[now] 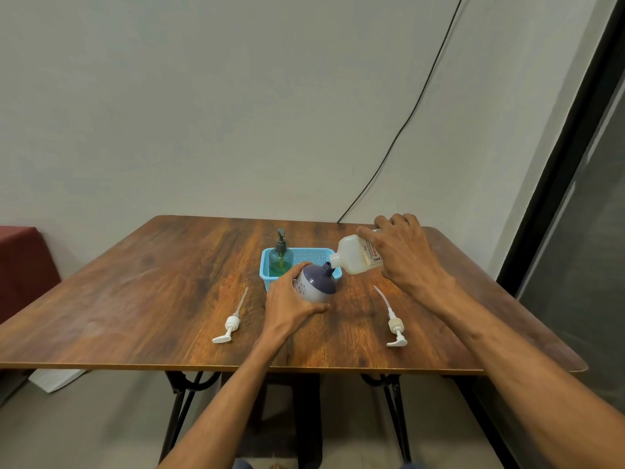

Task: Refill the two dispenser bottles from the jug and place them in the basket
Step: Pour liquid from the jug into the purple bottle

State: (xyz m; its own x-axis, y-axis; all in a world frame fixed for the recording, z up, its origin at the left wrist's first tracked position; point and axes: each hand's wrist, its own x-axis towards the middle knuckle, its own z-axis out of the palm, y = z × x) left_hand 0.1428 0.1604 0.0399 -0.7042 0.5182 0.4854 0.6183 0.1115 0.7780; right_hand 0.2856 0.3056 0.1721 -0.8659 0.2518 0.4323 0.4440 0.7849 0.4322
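Pouring from the jug into the second bottle.

My left hand [291, 299] grips the purple bottle [316, 282] before the basket [265, 269]; my right hand [402, 252] clamps the tipped jug [355, 258], mouths touching. Next I judge: fill, refit a pump [394, 324].

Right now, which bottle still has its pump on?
The green bottle standing in the basket. The purple one is open, and two white pumps lie loose on the table.
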